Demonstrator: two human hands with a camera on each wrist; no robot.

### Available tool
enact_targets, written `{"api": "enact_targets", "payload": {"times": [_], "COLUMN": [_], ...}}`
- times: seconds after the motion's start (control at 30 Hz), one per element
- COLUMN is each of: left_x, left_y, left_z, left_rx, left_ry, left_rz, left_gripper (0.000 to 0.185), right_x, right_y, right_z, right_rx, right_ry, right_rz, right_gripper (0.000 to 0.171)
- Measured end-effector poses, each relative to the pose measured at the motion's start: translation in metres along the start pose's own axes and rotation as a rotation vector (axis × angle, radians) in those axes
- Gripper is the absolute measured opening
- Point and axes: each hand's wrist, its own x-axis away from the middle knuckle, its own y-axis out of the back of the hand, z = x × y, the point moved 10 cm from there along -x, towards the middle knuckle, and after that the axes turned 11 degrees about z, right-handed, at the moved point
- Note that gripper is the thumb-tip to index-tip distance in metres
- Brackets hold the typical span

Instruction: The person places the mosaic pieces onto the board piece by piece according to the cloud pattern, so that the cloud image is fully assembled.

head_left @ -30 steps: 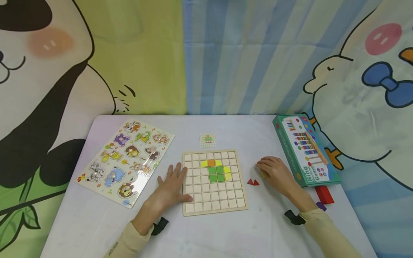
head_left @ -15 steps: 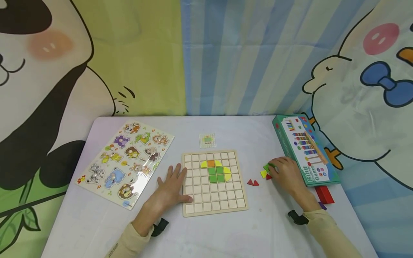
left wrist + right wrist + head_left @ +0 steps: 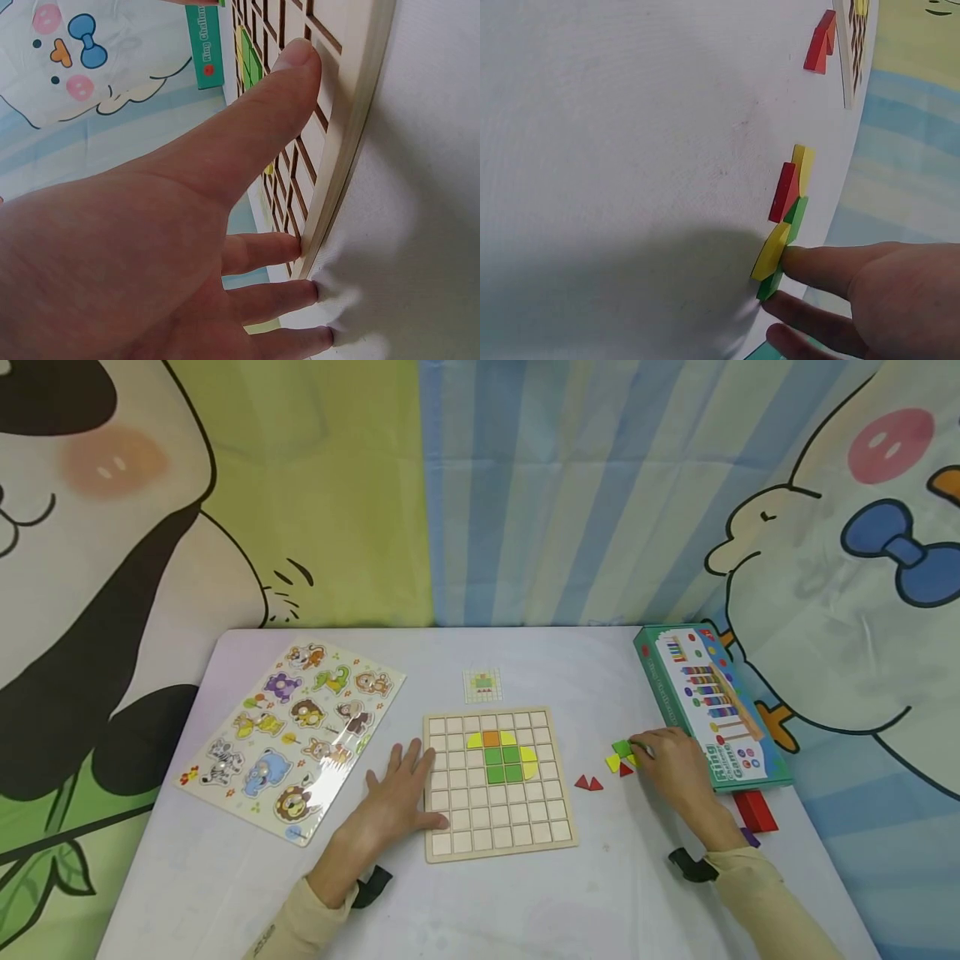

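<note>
A wooden grid board [image 3: 495,828] lies mid-table with yellow, orange and green tiles [image 3: 502,756] set in its upper middle. My left hand [image 3: 396,795] lies flat at the board's left edge. Its thumb [image 3: 292,67] rests on the board's frame [image 3: 352,135], and the fingers press the table beside it. My right hand [image 3: 670,767] reaches a small cluster of loose tiles right of the board: a green tile [image 3: 621,747], a yellow tile [image 3: 612,763] and a red tile [image 3: 626,770]. Straight fingertips [image 3: 802,266] touch the yellow tile [image 3: 771,251] and the green tile [image 3: 795,217]. Two red triangles [image 3: 588,784] lie apart.
An animal peg puzzle [image 3: 292,735] lies at the left. A small pattern card [image 3: 482,685] sits behind the board. A green ring-game box [image 3: 708,714] lies along the right edge, with a red block [image 3: 753,810] and a purple piece [image 3: 747,839] below it. A cartoon cloth hangs behind.
My right hand has slid right and slightly back, uncovering the green, yellow and red tiles. The left hand and the board have not moved.
</note>
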Motion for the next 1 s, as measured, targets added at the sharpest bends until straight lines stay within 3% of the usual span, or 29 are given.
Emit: {"api": "enact_targets", "payload": {"times": [0.33, 0.77, 1.0], "left_x": [-0.0002, -0.0001, -0.0001], "left_y": [0.0005, 0.001, 0.001], "left_z": [-0.0015, 0.0002, 0.0008], "left_rx": [0.015, 0.017, 0.015], "left_ry": [-0.001, 0.008, 0.01], "left_rz": [-0.001, -0.002, -0.002], "left_gripper": [0.108, 0.109, 0.109], "right_x": [0.0013, 0.0044, 0.0019], "right_y": [0.0024, 0.0047, 0.0034], "right_z": [0.0028, 0.0026, 0.0044], "right_rx": [0.036, 0.005, -0.004], "right_ry": [-0.054, -0.092, -0.071], "right_rz": [-0.031, -0.122, -0.137], "right_gripper": [0.021, 0.023, 0.016]}}
